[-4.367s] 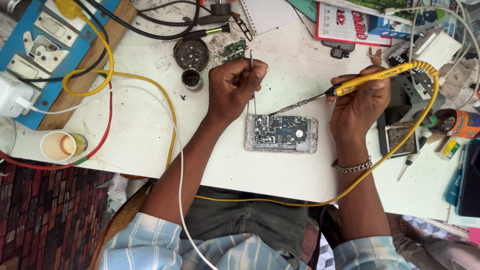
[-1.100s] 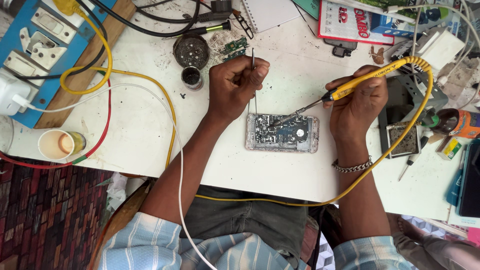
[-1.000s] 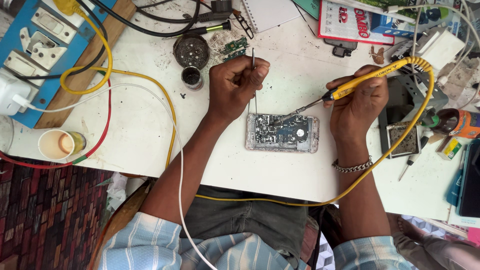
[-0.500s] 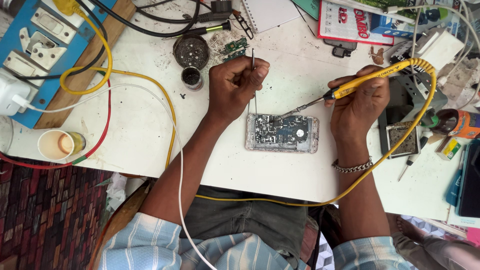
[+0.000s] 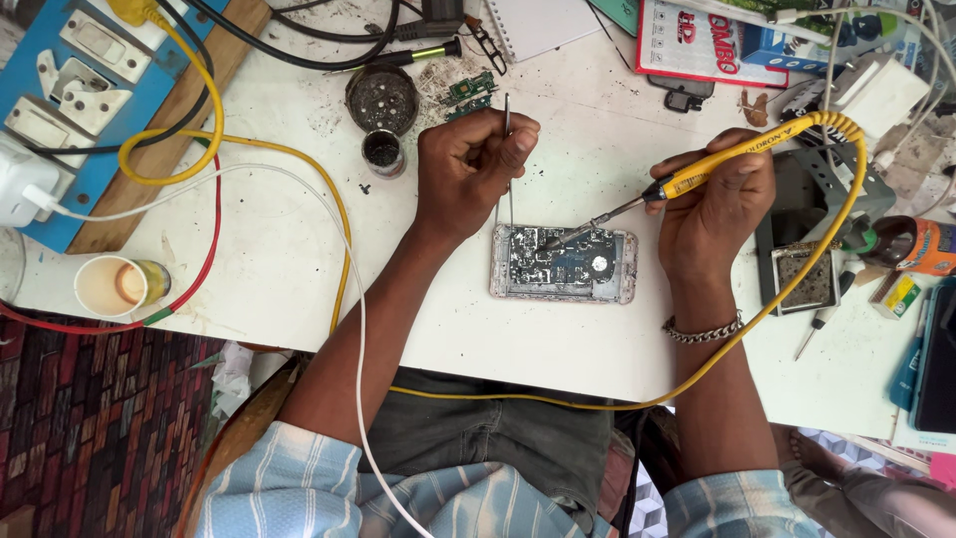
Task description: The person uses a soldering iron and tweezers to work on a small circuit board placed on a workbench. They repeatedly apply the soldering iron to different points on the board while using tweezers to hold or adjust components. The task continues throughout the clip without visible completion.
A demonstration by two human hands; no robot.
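Head view:
- One opened phone (image 5: 564,263) lies flat on the white table (image 5: 269,269), between the two hands and just below them. Its back is off: a dark circuit board with silver shields and one round part shows inside a pale metallic frame.
- Left hand (image 5: 466,164): closed, fingers pinched on one thin metal tool (image 5: 508,149) (tweezers or a probe; cannot tell which), held upright, its lower end at the phone's upper left edge.
- Right hand (image 5: 719,199): closed around one yellow-handled soldering iron (image 5: 697,176). The metal tip slants down and left onto the board.
- One yellow cord (image 5: 797,289) runs from the iron's rear, loops right of the right hand, and passes below both arms.
- One chain bracelet (image 5: 703,332) sits on the right wrist.
- Above and left of the left hand: one round dark tin (image 5: 381,98) and one smaller round pot (image 5: 382,151), just beside each other.
- Far left of the left hand: one paper cup (image 5: 112,286) and one blue switchboard (image 5: 70,90).
- Right of the right hand: one grey iron stand (image 5: 802,284).
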